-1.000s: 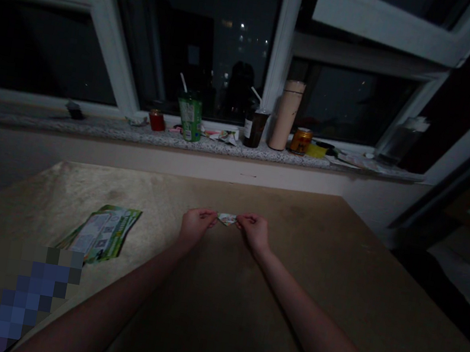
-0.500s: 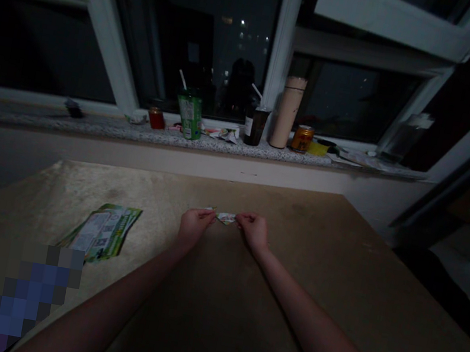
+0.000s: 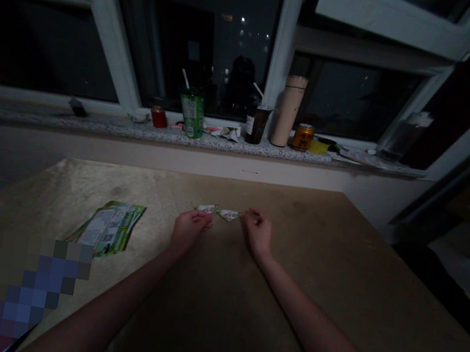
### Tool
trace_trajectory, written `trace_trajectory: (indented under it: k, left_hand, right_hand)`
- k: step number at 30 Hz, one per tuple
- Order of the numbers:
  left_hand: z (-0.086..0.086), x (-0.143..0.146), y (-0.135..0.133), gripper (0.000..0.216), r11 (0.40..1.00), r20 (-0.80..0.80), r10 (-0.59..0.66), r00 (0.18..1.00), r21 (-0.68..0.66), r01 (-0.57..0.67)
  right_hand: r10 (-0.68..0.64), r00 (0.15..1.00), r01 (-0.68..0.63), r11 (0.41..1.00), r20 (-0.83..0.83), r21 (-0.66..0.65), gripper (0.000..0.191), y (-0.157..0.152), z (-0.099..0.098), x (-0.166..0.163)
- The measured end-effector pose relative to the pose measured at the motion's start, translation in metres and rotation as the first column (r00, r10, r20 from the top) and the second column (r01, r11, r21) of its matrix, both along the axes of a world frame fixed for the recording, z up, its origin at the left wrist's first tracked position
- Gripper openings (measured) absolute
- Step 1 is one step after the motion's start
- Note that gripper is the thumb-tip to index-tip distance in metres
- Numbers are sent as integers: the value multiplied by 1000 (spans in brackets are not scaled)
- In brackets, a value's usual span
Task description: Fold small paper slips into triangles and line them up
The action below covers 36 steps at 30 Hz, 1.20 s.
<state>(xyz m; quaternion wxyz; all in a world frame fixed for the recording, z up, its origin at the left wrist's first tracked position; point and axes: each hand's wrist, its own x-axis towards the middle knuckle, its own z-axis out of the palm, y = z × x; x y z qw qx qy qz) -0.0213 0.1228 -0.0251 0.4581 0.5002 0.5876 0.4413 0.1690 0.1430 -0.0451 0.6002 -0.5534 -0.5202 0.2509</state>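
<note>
Two small white-and-green packets lie end to end near the far side of the table: a left packet [image 3: 206, 208] and a right packet [image 3: 229, 215]. My left hand [image 3: 190, 230] is just in front of the left packet, its fingers curled together and no object visible in them. At the right end of the other packet is my right hand [image 3: 259, 234], thumb and fingers a little apart, holding nothing I can see. Larger green-and-white pouches [image 3: 111, 228] lie overlapped on the table to the left.
The brown table [image 3: 213, 304] meets the wall below a speckled windowsill [image 3: 134, 131]. Along the sill stand a green cup [image 3: 192, 113], a dark cup [image 3: 256, 125], a tall pinkish flask [image 3: 289, 113], an orange can [image 3: 303, 137] and a red jar [image 3: 159, 117]. A blurred patch hides the lower left.
Both hands have let go of the small packets. My left hand has drawn back towards me and left, uncovering the left packet. My right hand's fingers have parted at the right packet's end.
</note>
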Motion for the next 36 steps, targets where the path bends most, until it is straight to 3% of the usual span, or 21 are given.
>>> trace_trajectory:
  k: [7,17,26,30,33,36]
  left_hand:
    - [-1,-13,-26,27,998,-91,-28,995,57,33]
    - [20,-39,-66,17,969,-374,43,926,241,52]
    - [42,-80,-95,23,958,-708,72,703,245,149]
    - [50,-97,-103,29,957,-781,183,598,281,75]
    - [58,-109,-108,37,941,-810,304,501,338,-24]
    - [61,-120,-110,40,931,-836,350,423,361,-58]
  right_hand:
    - [-17,1000,16,998,21,63,29,-22,5,-5]
    - [130,984,-145,982,124,119,22,-53,8,-32]
    - [351,895,-390,915,277,100,18,-71,15,-54]
    - [411,835,-469,879,366,82,20,-73,16,-68]
    - [431,748,-528,847,505,58,22,-74,17,-80]
    - [447,659,-579,815,606,28,25,-74,16,-95]
